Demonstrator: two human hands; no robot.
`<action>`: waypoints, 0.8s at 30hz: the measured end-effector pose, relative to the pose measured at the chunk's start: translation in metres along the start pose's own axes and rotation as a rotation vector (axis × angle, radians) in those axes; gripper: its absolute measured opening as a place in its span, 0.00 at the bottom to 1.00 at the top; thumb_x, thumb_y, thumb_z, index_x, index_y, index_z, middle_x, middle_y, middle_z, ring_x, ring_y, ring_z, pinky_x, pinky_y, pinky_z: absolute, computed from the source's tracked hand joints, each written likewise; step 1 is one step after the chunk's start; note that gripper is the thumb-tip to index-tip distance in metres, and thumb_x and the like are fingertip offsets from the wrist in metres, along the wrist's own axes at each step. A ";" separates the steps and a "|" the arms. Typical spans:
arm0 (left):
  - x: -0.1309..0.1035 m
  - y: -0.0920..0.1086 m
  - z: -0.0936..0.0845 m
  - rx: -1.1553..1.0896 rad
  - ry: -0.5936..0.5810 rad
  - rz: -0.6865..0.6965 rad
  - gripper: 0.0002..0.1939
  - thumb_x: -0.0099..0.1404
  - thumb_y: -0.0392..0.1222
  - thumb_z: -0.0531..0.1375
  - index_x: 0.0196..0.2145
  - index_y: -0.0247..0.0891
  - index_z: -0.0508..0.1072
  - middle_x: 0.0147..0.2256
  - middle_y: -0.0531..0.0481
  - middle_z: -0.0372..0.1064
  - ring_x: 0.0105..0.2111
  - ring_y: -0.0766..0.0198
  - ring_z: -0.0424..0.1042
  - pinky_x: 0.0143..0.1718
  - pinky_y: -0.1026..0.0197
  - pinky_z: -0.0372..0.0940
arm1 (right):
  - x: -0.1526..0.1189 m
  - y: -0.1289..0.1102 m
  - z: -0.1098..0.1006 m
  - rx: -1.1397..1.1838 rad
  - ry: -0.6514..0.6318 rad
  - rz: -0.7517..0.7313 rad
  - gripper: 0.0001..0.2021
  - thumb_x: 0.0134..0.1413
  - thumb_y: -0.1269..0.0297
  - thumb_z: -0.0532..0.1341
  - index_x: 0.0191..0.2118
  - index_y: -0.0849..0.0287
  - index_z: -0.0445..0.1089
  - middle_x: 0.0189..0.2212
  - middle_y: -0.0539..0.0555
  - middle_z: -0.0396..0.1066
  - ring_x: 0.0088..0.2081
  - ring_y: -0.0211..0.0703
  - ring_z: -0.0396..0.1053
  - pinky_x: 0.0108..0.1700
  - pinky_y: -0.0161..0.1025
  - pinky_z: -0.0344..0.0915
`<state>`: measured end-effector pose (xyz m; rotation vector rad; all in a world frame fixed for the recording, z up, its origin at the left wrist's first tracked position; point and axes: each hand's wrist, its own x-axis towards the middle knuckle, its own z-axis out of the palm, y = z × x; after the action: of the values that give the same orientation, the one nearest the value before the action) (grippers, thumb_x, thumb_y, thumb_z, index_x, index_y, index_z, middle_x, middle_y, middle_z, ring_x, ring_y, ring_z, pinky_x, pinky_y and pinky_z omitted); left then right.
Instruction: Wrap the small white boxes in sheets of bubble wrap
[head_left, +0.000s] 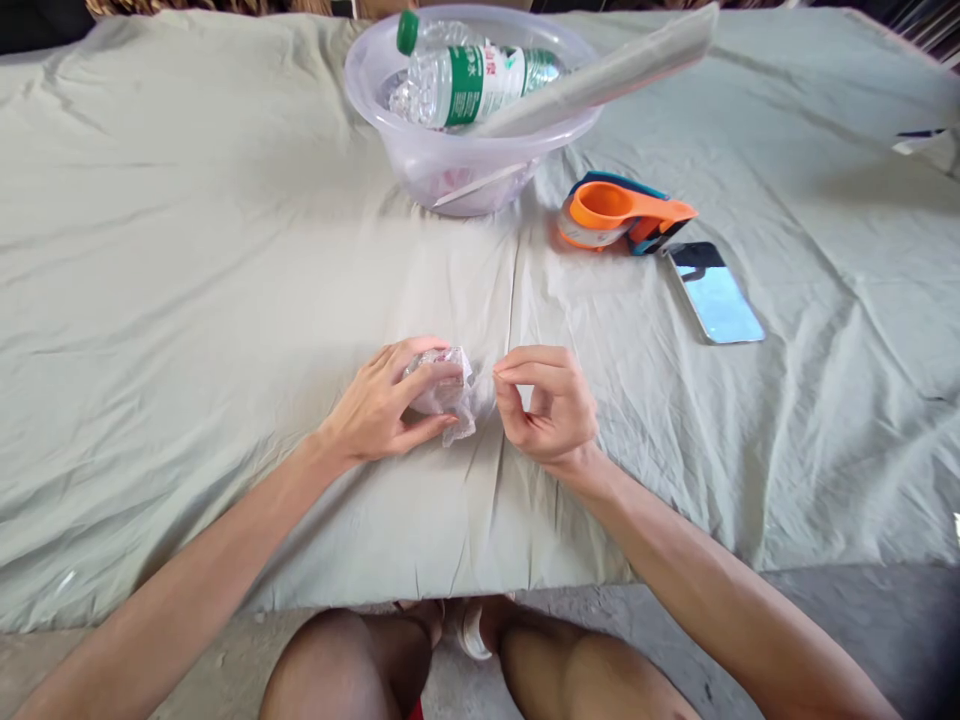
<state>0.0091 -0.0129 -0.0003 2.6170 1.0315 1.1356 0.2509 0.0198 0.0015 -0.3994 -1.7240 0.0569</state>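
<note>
On the cloth near the front edge, my left hand point(386, 400) is closed around a small block-like bundle in clear bubble wrap point(450, 382). A loose flap of the wrap hangs toward me, beside my thumb. What lies inside the wrap is hard to make out. Just to the right, apart from the bundle, my right hand point(551, 405) is held in a pinch, thumb and fingertips together. Anything between those fingertips is too small or too clear to see.
A pale purple basin point(420, 165) at the back holds a plastic bottle with a green label point(480, 80) and a long rolled sheet point(622, 75), which juts out rightward. An orange tape dispenser point(645, 208) and a phone point(720, 295) lie at right on the wrinkled cloth point(187, 280).
</note>
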 end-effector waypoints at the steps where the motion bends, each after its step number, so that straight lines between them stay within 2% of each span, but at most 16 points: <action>1: 0.000 0.000 0.001 0.004 -0.005 -0.004 0.20 0.83 0.54 0.64 0.65 0.45 0.76 0.63 0.37 0.77 0.59 0.47 0.83 0.57 0.47 0.79 | -0.001 0.001 -0.001 0.005 0.048 0.014 0.15 0.72 0.78 0.65 0.56 0.53 0.76 0.39 0.52 0.80 0.37 0.44 0.82 0.34 0.39 0.80; 7: -0.001 -0.001 0.001 -0.007 0.004 -0.015 0.18 0.81 0.45 0.66 0.65 0.44 0.76 0.63 0.36 0.77 0.59 0.46 0.83 0.59 0.46 0.80 | -0.003 0.008 0.010 0.032 0.164 0.119 0.12 0.73 0.72 0.66 0.55 0.49 0.76 0.38 0.50 0.76 0.37 0.45 0.78 0.36 0.42 0.78; 10: -0.004 -0.002 -0.002 -0.011 0.003 -0.027 0.19 0.80 0.43 0.66 0.65 0.46 0.76 0.63 0.37 0.77 0.59 0.46 0.83 0.59 0.45 0.81 | 0.017 -0.001 0.010 0.048 0.237 0.261 0.07 0.77 0.64 0.67 0.55 0.47 0.74 0.38 0.48 0.74 0.36 0.43 0.75 0.38 0.43 0.77; 12: -0.005 -0.003 -0.004 -0.015 -0.027 -0.040 0.21 0.79 0.42 0.66 0.66 0.47 0.76 0.64 0.38 0.77 0.61 0.45 0.82 0.61 0.43 0.80 | 0.038 -0.012 -0.006 0.078 0.254 0.344 0.09 0.77 0.60 0.70 0.56 0.45 0.74 0.36 0.47 0.73 0.35 0.41 0.75 0.38 0.43 0.78; 15: -0.007 -0.006 -0.005 -0.006 -0.020 -0.037 0.23 0.78 0.44 0.67 0.67 0.51 0.76 0.64 0.40 0.78 0.62 0.42 0.82 0.61 0.42 0.80 | 0.064 -0.033 -0.054 -0.016 0.211 0.409 0.08 0.74 0.58 0.74 0.53 0.46 0.79 0.39 0.49 0.77 0.38 0.42 0.77 0.40 0.43 0.79; 17: -0.008 -0.009 -0.004 -0.007 0.011 -0.020 0.25 0.77 0.46 0.69 0.69 0.54 0.76 0.63 0.44 0.79 0.59 0.43 0.83 0.57 0.43 0.81 | 0.067 -0.050 -0.098 -0.114 0.256 0.478 0.09 0.68 0.56 0.79 0.49 0.47 0.84 0.40 0.50 0.80 0.37 0.43 0.76 0.37 0.43 0.76; 18: -0.008 -0.010 -0.003 -0.022 0.036 -0.009 0.25 0.77 0.48 0.69 0.69 0.55 0.76 0.63 0.46 0.79 0.57 0.43 0.83 0.54 0.44 0.81 | 0.063 -0.061 -0.122 -0.147 0.264 0.561 0.10 0.64 0.56 0.82 0.47 0.46 0.86 0.37 0.49 0.79 0.35 0.42 0.74 0.37 0.42 0.75; 19: -0.008 -0.011 -0.002 -0.034 0.059 0.007 0.26 0.76 0.49 0.70 0.69 0.55 0.77 0.63 0.47 0.80 0.56 0.43 0.83 0.52 0.45 0.80 | 0.055 -0.072 -0.145 -0.182 0.320 0.643 0.11 0.60 0.57 0.84 0.45 0.47 0.87 0.31 0.47 0.76 0.32 0.40 0.71 0.35 0.41 0.73; 20: -0.007 -0.011 -0.001 -0.033 0.070 0.010 0.26 0.76 0.49 0.71 0.69 0.56 0.77 0.63 0.48 0.80 0.55 0.44 0.84 0.51 0.45 0.80 | 0.044 -0.083 -0.167 -0.215 0.346 0.772 0.12 0.58 0.55 0.85 0.42 0.48 0.87 0.30 0.46 0.75 0.32 0.40 0.71 0.36 0.41 0.73; 21: -0.007 -0.012 0.000 -0.025 0.073 0.014 0.27 0.75 0.48 0.72 0.69 0.55 0.78 0.63 0.48 0.81 0.54 0.44 0.84 0.49 0.46 0.80 | 0.031 -0.095 -0.187 -0.234 0.429 0.848 0.14 0.52 0.53 0.87 0.38 0.49 0.86 0.29 0.46 0.74 0.31 0.39 0.71 0.35 0.40 0.72; 23: -0.006 -0.011 0.000 0.011 0.078 0.021 0.27 0.74 0.47 0.72 0.68 0.56 0.78 0.63 0.49 0.81 0.52 0.47 0.85 0.45 0.47 0.79 | 0.000 -0.117 -0.219 -0.244 0.603 1.122 0.20 0.41 0.54 0.90 0.34 0.51 0.83 0.30 0.45 0.74 0.31 0.36 0.70 0.36 0.38 0.71; 24: -0.006 -0.011 0.000 0.029 0.084 0.021 0.27 0.74 0.47 0.72 0.68 0.56 0.78 0.62 0.49 0.82 0.50 0.48 0.85 0.43 0.48 0.78 | -0.014 -0.127 -0.231 -0.261 0.657 1.203 0.20 0.43 0.52 0.89 0.35 0.51 0.83 0.31 0.45 0.75 0.32 0.35 0.71 0.36 0.37 0.72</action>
<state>0.0006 -0.0084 -0.0079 2.6294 1.0455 1.2541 0.4456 -0.1463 0.0663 -1.4264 -0.6570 0.5082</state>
